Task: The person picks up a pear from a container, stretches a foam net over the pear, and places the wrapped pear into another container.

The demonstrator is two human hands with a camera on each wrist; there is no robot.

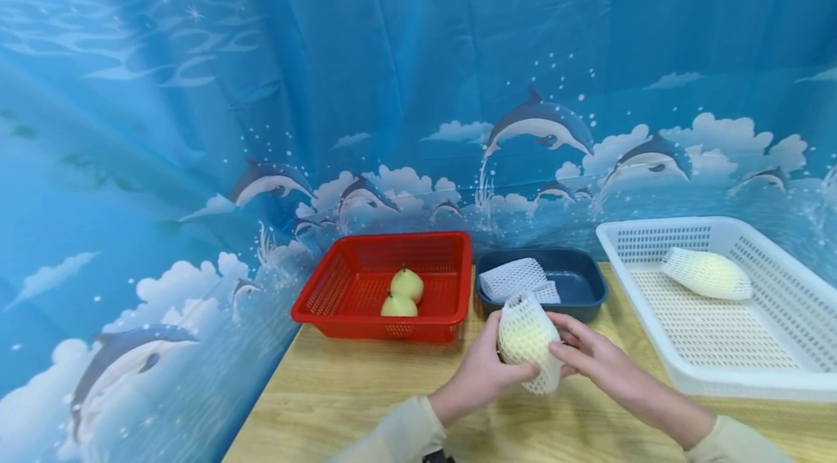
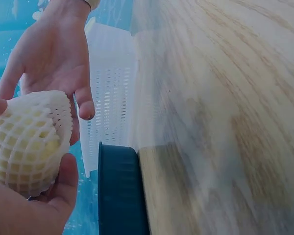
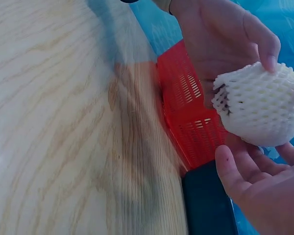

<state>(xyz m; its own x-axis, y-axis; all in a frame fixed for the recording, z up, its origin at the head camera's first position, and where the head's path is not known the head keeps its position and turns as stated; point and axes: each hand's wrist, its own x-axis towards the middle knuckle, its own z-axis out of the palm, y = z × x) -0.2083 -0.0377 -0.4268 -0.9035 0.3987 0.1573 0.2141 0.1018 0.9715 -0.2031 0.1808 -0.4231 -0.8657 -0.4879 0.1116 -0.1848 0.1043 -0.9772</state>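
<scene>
A pale yellow-green pear in a white foam net [image 1: 527, 336] is held above the table in front of me. My left hand [image 1: 480, 374] grips it, thumb on the near side and fingers around the left. In the left wrist view the net's frilled edge stands out past the fruit. My right hand [image 1: 604, 365] is at the pear's right side, fingertips right at the net. Its palm [image 2: 54, 54] shows in the left wrist view, and its thumb [image 3: 226, 159] stands off the net in the right wrist view.
A red basket [image 1: 320, 312] with two bare pears [image 1: 407, 284] stands left. The dark blue tray [image 1: 585, 287] behind my hands contains white foam nets [image 1: 513, 278]. At right, a white basket [image 1: 680, 370] contains a netted pear [image 1: 709, 274]. Behind them hangs a dolphin-print curtain [image 1: 418, 85].
</scene>
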